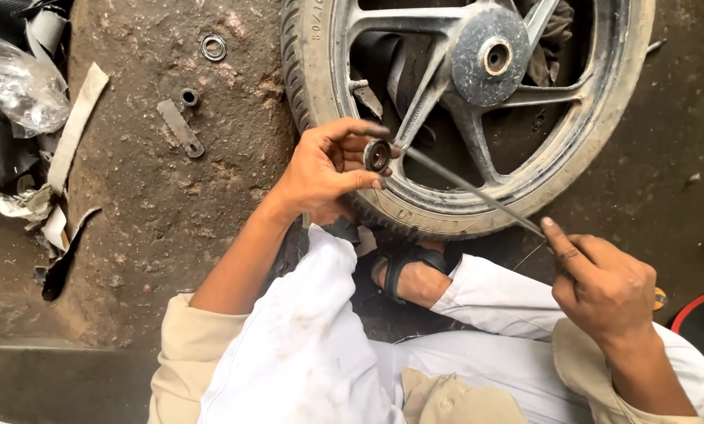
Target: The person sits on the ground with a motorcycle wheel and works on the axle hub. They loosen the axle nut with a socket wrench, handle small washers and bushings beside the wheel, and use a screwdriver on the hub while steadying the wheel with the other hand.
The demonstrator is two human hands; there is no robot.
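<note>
Dirt floor, wheel (478, 118); left hand (324, 169) pinching bearing (377, 155), right hand (603, 286) gripping rod (470, 188) through it.

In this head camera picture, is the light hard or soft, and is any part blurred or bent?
Head view: soft, even daylight, only faint shadows under the left hand; no strong glare. The ring and thin rod look slightly soft; the right hand is clear. The wheel curves a little near the top edge.
</note>
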